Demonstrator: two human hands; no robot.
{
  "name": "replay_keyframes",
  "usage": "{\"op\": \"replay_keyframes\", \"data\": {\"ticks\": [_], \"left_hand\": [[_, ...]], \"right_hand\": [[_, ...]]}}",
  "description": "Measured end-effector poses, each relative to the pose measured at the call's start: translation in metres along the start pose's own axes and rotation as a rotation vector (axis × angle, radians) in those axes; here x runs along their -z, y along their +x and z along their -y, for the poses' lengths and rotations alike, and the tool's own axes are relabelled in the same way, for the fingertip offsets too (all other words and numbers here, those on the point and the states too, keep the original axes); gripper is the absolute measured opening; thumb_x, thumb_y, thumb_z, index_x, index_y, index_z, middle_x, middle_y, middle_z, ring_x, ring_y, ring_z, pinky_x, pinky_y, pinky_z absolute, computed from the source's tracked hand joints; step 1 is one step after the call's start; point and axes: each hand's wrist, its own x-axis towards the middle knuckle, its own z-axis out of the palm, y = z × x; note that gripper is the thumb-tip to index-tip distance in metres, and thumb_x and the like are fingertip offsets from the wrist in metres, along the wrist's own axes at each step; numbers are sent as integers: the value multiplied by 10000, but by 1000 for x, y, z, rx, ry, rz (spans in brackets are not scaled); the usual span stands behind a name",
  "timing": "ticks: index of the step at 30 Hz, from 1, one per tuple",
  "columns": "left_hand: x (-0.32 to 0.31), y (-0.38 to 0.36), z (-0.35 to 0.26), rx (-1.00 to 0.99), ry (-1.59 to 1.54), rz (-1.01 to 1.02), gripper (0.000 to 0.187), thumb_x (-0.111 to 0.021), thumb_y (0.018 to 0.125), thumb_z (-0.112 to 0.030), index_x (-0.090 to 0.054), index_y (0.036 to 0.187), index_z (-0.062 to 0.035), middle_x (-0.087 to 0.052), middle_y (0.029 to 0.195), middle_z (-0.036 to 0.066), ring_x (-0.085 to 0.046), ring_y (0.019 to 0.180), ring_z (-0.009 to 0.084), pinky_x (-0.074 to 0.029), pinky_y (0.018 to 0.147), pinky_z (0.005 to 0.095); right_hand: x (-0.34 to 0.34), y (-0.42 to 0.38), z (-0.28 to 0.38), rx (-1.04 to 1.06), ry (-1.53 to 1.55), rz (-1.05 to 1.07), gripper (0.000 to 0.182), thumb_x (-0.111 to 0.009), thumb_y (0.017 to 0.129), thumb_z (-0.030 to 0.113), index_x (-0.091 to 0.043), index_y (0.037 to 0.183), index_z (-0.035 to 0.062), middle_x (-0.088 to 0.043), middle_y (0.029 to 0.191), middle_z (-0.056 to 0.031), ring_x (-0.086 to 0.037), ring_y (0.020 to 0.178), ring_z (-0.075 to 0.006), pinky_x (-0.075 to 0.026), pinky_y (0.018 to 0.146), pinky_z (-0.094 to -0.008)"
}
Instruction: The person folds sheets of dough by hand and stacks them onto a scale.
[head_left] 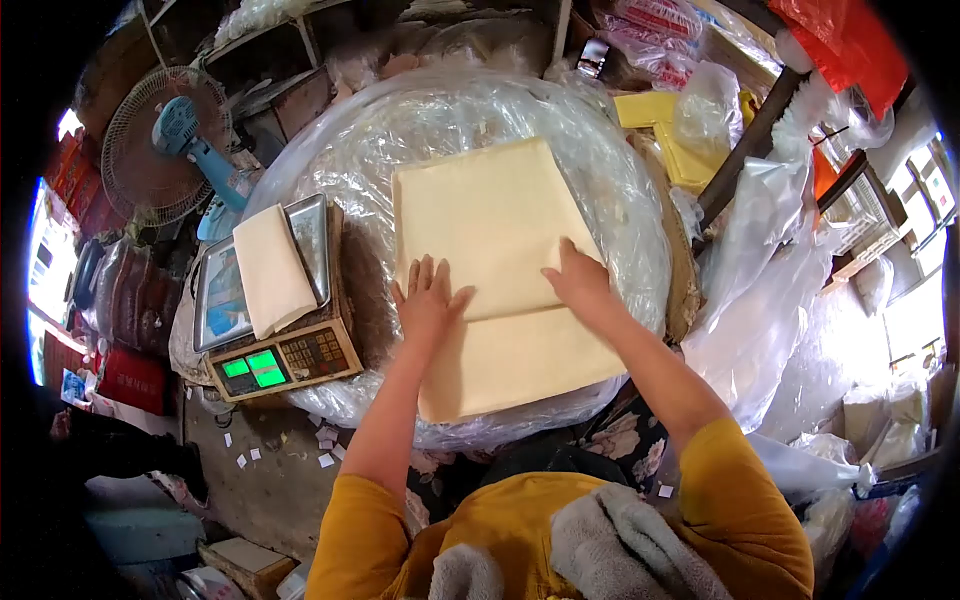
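A large cream-coloured sheet [490, 215], folded or layered, lies on a round surface wrapped in clear plastic. An edge or fold line crosses it below my hands. My left hand [430, 303] rests flat on the sheet's left side, fingers spread and empty. On the right edge is my right hand [583, 285], its thumb on top and its other fingers curled at the sheet's border, partly hidden. A smaller folded cream sheet [272, 270] lies across the metal tray of a digital scale [283, 365] with lit green displays, left of my left hand. The sheet's exact material cannot be told.
The plastic-wrapped round surface [330, 130] fills the middle. A blue fan [178, 130] stands at the back left. Yellow material [685, 150] and a phone [593, 58] lie at the back right. Clear plastic sheeting [750, 290] hangs at right; paper scraps dot the floor [270, 500].
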Motion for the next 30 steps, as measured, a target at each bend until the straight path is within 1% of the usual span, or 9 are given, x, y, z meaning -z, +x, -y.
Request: {"op": "replay_keyframes", "data": {"ticks": [3, 4, 9, 12, 15, 20, 25, 28, 30], "left_hand": [[-6, -1, 1, -2, 19, -16, 699, -459, 887, -606, -402, 1410, -146, -283, 1516, 114, -204, 1422, 276, -78, 1112, 595], [-12, 0, 4, -19, 15, -53, 698, -469, 882, -601, -409, 1402, -139, -297, 1510, 115, -211, 1419, 279, -80, 1111, 597], [-2, -18, -14, 155, -193, -354, 622, -623, 879, -285, -377, 1410, -78, -313, 1480, 199, -248, 1401, 251, -175, 1114, 522], [-34, -49, -21, 430, -1579, -417, 663, -619, 789, -16, -370, 1403, -46, -416, 1407, 179, -370, 1318, 210, -332, 1049, 379], [3, -78, -18, 263, -1502, -91, 698, -517, 759, 85, -331, 1422, -32, -509, 1271, 59, -504, 1121, 126, -450, 879, 248], [88, -65, 49, 189, -1113, -455, 795, -515, 725, 115, -301, 1466, -82, -562, 1214, 68, -564, 969, 117, -481, 755, 234], [191, -34, 138, 384, -1220, -525, 838, -585, 725, 112, -294, 1475, -123, -580, 1131, 73, -588, 921, 165, -517, 749, 267], [182, -12, 204, 538, -1309, -518, 670, -607, 738, 16, -469, 1376, -140, -587, 1140, 109, -601, 847, 187, -510, 700, 310], [153, 4, 285, 358, -956, -411, 400, -638, 740, -86, -611, 1138, -115, -598, 1131, 133, -611, 889, 243, -501, 736, 366]], "right_hand": [[-11, -5, 5, 583, -172, -322, 557, -516, 927, 368, -371, 1406, 124, -403, 1414, -141, -369, 1315, -336, -345, 1030, -504], [-23, -4, 2, 588, -291, -184, 507, -471, 948, 344, -391, 1402, 133, -267, 1495, -131, -218, 1397, -304, -258, 1070, -546], [-15, -30, 21, 403, -352, -79, 494, -455, 954, 361, -420, 1376, 106, -397, 1423, -134, -364, 1309, -316, -274, 1063, -528], [-39, -64, 27, 549, -299, 20, 486, -454, 955, 367, -445, 1352, 87, -453, 1379, -134, -425, 1255, -309, -279, 1059, -520], [-48, -97, 34, 640, -234, 45, 490, -464, 945, 369, -461, 1344, 84, -453, 1384, -119, -422, 1258, -291, -277, 1062, -516], [-61, -93, 15, 746, -110, 14, 484, -549, 906, 246, -449, 1346, 72, -376, 1440, -72, -322, 1327, -271, -212, 1097, -528], [-61, -98, 16, 755, -113, 8, 498, -536, 903, 224, -422, 1362, 68, -366, 1442, -107, -304, 1338, -303, -195, 1093, -536], [-66, -97, 14, 764, -173, -19, 495, -526, 915, 232, -414, 1369, 70, -343, 1456, -91, -287, 1346, -288, -197, 1098, -536], [-67, -97, 13, 768, -197, -26, 498, -520, 917, 234, -406, 1374, 73, -335, 1463, -90, -289, 1346, -292, -210, 1091, -540]]}}
